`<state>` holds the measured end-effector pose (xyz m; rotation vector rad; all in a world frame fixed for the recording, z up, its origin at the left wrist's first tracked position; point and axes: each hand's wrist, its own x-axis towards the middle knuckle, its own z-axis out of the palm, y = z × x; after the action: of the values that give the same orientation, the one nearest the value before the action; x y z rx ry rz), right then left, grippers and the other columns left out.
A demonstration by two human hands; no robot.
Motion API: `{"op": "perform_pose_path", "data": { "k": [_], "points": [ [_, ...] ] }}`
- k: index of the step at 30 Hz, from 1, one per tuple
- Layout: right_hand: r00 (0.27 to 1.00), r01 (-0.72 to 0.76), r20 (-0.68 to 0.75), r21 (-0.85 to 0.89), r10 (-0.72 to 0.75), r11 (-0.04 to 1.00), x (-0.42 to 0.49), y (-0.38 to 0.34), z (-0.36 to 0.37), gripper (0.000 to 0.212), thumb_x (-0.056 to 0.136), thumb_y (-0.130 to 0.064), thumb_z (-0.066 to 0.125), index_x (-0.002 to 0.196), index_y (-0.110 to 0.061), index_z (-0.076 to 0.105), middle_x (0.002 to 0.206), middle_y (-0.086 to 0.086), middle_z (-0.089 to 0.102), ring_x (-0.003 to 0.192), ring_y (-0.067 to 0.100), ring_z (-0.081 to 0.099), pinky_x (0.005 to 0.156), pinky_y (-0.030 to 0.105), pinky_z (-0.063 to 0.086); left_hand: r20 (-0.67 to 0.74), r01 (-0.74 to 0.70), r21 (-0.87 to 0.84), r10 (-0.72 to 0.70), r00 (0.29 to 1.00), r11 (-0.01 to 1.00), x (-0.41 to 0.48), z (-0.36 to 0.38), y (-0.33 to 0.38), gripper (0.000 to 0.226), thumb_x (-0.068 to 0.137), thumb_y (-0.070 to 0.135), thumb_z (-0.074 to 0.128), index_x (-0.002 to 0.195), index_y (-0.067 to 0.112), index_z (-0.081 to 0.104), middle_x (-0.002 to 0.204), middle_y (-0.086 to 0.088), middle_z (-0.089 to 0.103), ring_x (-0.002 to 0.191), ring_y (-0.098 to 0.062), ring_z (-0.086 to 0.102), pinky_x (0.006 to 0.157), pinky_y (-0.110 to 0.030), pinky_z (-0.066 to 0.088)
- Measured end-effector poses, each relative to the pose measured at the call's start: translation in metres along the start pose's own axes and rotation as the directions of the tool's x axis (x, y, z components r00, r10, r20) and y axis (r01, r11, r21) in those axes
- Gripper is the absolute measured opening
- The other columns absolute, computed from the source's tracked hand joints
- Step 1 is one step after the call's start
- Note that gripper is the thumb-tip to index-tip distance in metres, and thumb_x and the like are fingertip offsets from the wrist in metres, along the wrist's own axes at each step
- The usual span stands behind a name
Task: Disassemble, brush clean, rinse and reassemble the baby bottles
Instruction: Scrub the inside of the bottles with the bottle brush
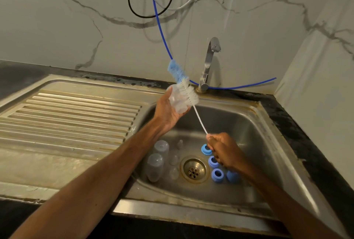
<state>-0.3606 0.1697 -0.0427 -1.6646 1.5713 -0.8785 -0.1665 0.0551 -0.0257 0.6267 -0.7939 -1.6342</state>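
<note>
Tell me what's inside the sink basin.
Two clear bottles, clear teats and four blue rings around the drain; the right hand covers part of the rings.

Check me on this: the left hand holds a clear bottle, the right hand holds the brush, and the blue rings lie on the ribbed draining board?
Not quite. The head view shows the blue rings lying in the sink, beside the drain, not on the draining board. The rest stands: the left hand holds a clear bottle and the right hand holds the brush.
</note>
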Motion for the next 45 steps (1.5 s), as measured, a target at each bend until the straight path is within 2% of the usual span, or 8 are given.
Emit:
{"op": "perform_pose_path", "data": {
  "k": [3,8,12,18,23,35,43,45],
  "points": [
    [0.999,0.001,0.052,-0.049,0.002,0.999,-0.009,0.006,0.002,0.051,0.105,-0.024,0.046,0.055,-0.019,0.043,0.047,-0.003,0.038,0.041,0.006,0.033,0.049,0.026,0.030,-0.005,-0.051,-0.013,0.051,0.999,0.999,0.004,-0.010,0.008,0.042,0.109,0.035,0.043,0.140,0.009,0.053,0.119,-0.012,0.072,0.112,-0.029,0.067,0.102,-0.049,0.053],
    [0.998,0.029,-0.060,0.011,-0.028,1.000,0.013,-0.010,-0.004,0.047,0.107,-0.025,0.044,0.061,-0.013,0.049,0.048,-0.004,0.040,0.043,0.008,0.035,0.047,0.025,0.031,0.009,0.012,0.052,-0.013,1.000,0.999,0.000,0.005,-0.008,0.057,0.099,0.042,0.059,0.146,0.010,0.050,0.138,-0.015,0.063,0.120,-0.028,0.062,0.090,-0.038,0.058],
    [0.999,-0.039,0.023,-0.006,0.039,0.999,-0.012,0.008,-0.005,0.051,0.105,-0.026,0.047,0.054,-0.020,0.045,0.047,-0.001,0.038,0.041,0.010,0.031,0.040,0.022,0.026,0.023,-0.021,-0.040,0.022,0.999,0.999,0.006,-0.005,-0.001,0.046,0.107,0.036,0.046,0.143,0.008,0.051,0.130,-0.016,0.066,0.118,-0.030,0.065,0.101,-0.045,0.053],
    [0.999,0.026,-0.042,0.014,-0.025,1.000,0.006,-0.008,-0.006,0.046,0.106,-0.021,0.044,0.061,-0.012,0.047,0.048,-0.004,0.037,0.043,0.009,0.033,0.046,0.024,0.029,0.008,-0.001,0.000,0.001,1.000,1.000,0.001,0.007,-0.007,0.059,0.097,0.036,0.063,0.146,0.005,0.049,0.138,-0.018,0.063,0.123,-0.032,0.064,0.096,-0.042,0.058],
    [0.999,-0.045,-0.014,-0.018,0.045,0.999,-0.014,0.008,-0.002,0.048,0.105,-0.022,0.046,0.057,-0.015,0.044,0.048,-0.001,0.038,0.039,0.007,0.031,0.042,0.022,0.028,-0.067,-0.036,0.023,0.037,0.997,0.999,0.005,-0.011,0.006,0.049,0.102,0.041,0.057,0.139,0.009,0.056,0.131,-0.016,0.068,0.125,-0.033,0.063,0.104,-0.051,0.052],
    [0.997,0.020,-0.075,-0.003,-0.020,1.000,0.000,0.000,-0.007,0.046,0.106,-0.022,0.045,0.061,-0.015,0.047,0.045,-0.007,0.037,0.040,0.006,0.032,0.046,0.024,0.029,0.028,0.050,-0.102,-0.047,0.999,0.994,0.003,-0.002,0.001,0.053,0.104,0.035,0.054,0.145,0.001,0.048,0.140,-0.021,0.060,0.132,-0.035,0.057,0.110,-0.046,0.048],
    [0.999,0.019,-0.043,-0.077,-0.023,0.997,-0.011,0.009,0.002,0.051,0.105,-0.023,0.047,0.055,-0.019,0.044,0.044,-0.006,0.040,0.040,0.005,0.036,0.051,0.026,0.034,-0.053,0.083,-0.112,-0.089,0.995,0.990,0.009,-0.009,-0.002,0.045,0.108,0.030,0.040,0.144,0.005,0.052,0.135,-0.020,0.064,0.125,-0.036,0.062,0.108,-0.052,0.048],
    [0.997,0.039,-0.064,-0.067,-0.043,0.997,0.003,0.002,-0.002,0.049,0.106,-0.023,0.046,0.057,-0.018,0.045,0.045,-0.007,0.039,0.041,0.005,0.036,0.051,0.026,0.033,-0.049,0.083,-0.055,-0.086,0.995,0.995,0.004,0.000,-0.002,0.049,0.106,0.038,0.043,0.142,0.007,0.055,0.133,-0.017,0.066,0.113,-0.032,0.063,0.091,-0.043,0.055]
  ]
}}
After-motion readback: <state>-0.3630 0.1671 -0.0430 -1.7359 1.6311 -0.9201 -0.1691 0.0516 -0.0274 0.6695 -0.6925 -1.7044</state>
